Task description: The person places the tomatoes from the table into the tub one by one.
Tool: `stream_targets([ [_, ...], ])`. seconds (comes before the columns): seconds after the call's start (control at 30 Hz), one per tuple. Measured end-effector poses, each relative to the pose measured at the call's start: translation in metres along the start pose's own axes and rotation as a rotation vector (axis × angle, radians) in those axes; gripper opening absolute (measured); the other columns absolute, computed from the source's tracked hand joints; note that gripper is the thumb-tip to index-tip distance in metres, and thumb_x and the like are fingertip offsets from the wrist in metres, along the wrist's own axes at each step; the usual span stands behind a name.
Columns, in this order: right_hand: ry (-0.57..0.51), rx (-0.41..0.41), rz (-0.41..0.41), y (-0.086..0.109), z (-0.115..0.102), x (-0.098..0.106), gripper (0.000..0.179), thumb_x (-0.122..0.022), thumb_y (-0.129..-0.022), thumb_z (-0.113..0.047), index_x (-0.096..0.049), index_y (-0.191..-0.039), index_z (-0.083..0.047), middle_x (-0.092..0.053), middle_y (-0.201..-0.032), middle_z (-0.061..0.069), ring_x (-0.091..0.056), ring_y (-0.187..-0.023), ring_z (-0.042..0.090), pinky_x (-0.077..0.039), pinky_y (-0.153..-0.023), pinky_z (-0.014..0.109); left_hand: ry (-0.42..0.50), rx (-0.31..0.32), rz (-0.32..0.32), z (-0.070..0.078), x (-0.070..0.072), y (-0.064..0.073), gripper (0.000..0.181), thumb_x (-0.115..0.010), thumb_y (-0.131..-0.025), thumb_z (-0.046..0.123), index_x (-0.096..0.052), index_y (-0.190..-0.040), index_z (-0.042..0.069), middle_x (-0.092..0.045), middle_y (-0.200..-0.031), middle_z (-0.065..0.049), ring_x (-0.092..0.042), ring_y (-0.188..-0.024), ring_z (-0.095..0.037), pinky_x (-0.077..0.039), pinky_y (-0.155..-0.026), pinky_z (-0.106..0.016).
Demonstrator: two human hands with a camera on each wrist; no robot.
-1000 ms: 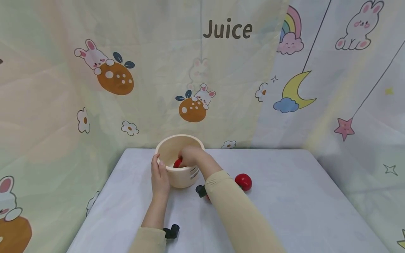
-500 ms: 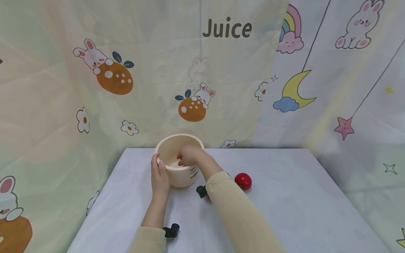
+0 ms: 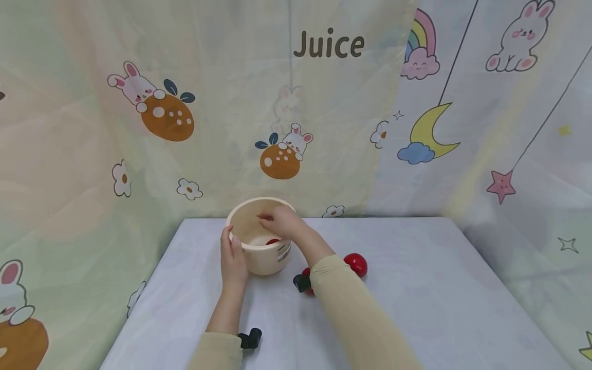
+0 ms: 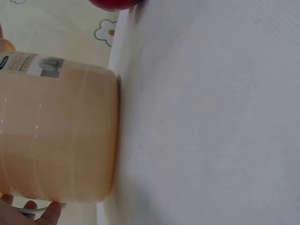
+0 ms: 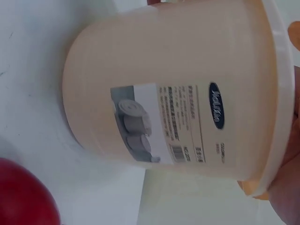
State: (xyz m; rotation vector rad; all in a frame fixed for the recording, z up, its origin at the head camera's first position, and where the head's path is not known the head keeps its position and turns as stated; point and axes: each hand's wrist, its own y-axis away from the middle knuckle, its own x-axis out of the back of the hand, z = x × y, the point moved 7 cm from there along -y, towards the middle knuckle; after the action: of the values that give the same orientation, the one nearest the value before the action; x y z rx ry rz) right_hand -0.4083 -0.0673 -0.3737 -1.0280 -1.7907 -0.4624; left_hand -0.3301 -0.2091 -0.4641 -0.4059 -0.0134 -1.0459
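A cream plastic bucket [image 3: 265,262] stands at the far side of the table. My left hand [image 3: 234,259] holds its left side, with fingertips at the rim; a few of those fingers [image 4: 49,215] show beside a thin handle in the left wrist view. My right hand [image 3: 282,222] is over the bucket's mouth, its fingers bent loosely with nothing seen in them. Below that hand, part of a red thing [image 3: 272,241] shows inside the bucket. The right wrist view shows the bucket's printed label [image 5: 178,124] close up.
A glossy, round red thing [image 3: 356,264] lies on the white table [image 3: 439,298] right of the bucket. Another red thing [image 3: 306,272] is partly hidden behind the right wrist's black camera [image 3: 302,283]. A printed cloth [image 3: 222,154] hangs behind the table.
My right hand has let go of the red thing inside the bucket and moved up towards the rim. The left hand and the bucket stay in place.
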Motion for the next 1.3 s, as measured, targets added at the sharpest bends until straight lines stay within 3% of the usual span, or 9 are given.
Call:
stream_targets([
  [0.2, -0.173, -0.065, 0.036, 0.013, 0.023, 0.015, 0.036, -0.059, -0.098, -0.033, -0.065, -0.131, -0.019, -0.07, -0.125, -0.001, -0.064, -0.118, 0.016, -0.052, -0.101, 0.034, 0.009, -0.017, -0.006, 0.0, 0.0, 0.001, 0.047, -0.027, -0.106, 0.044, -0.032, -0.15, 0.028, -0.034, -0.159, 0.001, -0.033, -0.147, -0.023, -0.027, -0.12, -0.053],
  [0.47, -0.39, -0.171, 0.137, 0.047, 0.062, 0.039, 0.044, -0.061, -0.097, -0.037, -0.059, -0.137, -0.02, -0.064, -0.134, -0.001, -0.06, -0.126, 0.021, -0.052, -0.101, 0.044, 0.007, -0.002, 0.002, -0.001, -0.001, 0.001, 0.048, -0.027, -0.105, 0.045, -0.033, -0.149, 0.029, -0.034, -0.159, 0.002, -0.032, -0.147, -0.023, -0.026, -0.121, -0.052],
  [0.67, -0.507, -0.188, 0.21, 0.07, 0.09, 0.055, 0.044, -0.064, -0.094, -0.038, -0.06, -0.136, -0.023, -0.063, -0.135, -0.001, -0.059, -0.127, 0.02, -0.05, -0.104, 0.045, 0.016, 0.002, -0.003, 0.0, -0.001, 0.0, 0.048, -0.026, -0.104, 0.047, -0.033, -0.149, 0.03, -0.035, -0.158, 0.002, -0.033, -0.147, -0.022, -0.026, -0.121, -0.051],
  [0.93, -0.557, -0.222, 0.225, 0.101, 0.111, 0.065, 0.048, -0.064, -0.094, -0.04, -0.056, -0.139, -0.024, -0.06, -0.138, -0.002, -0.056, -0.131, 0.021, -0.047, -0.107, 0.047, 0.008, 0.007, 0.006, -0.001, -0.001, 0.001, 0.046, -0.028, -0.105, 0.045, -0.033, -0.149, 0.03, -0.035, -0.158, 0.003, -0.033, -0.147, -0.021, -0.026, -0.121, -0.051],
  [1.3, -0.52, -0.239, 0.235, 0.146, 0.141, 0.07, 0.055, -0.063, -0.093, -0.046, -0.051, -0.143, -0.027, -0.055, -0.144, 0.001, -0.049, -0.137, 0.026, -0.045, -0.108, 0.049, 0.001, 0.001, 0.015, 0.001, 0.0, 0.002, 0.045, -0.027, -0.106, 0.042, -0.032, -0.149, 0.03, -0.035, -0.158, 0.002, -0.034, -0.146, -0.022, -0.027, -0.121, -0.051],
])
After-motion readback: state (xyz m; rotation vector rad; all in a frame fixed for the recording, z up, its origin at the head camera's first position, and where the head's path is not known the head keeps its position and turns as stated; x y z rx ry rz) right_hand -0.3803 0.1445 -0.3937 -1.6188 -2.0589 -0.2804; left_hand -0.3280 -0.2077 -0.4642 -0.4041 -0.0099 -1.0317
